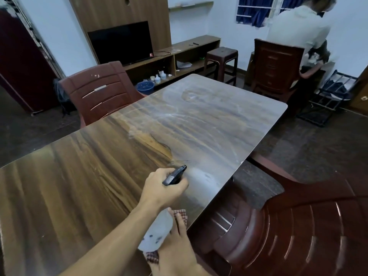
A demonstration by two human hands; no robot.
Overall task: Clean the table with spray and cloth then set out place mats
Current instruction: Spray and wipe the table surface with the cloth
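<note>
The left hand (163, 188) gripped the spray bottle (156, 233) at its trigger, nozzle aimed away at a misted patch (201, 176) by the tabletop's (79, 176) right edge, while the right hand (177, 242), fingers straight on the cloth (181, 214), lay just behind along that edge.

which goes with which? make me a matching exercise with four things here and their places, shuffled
1 spray bottle
2 checked cloth
3 blue basin
4 brown stool

a under the right hand at the table edge
b on the floor by the low shelf
c in the left hand, over the table
d standing past the table's far end

Pairs: 1-c, 2-a, 3-b, 4-d
</note>
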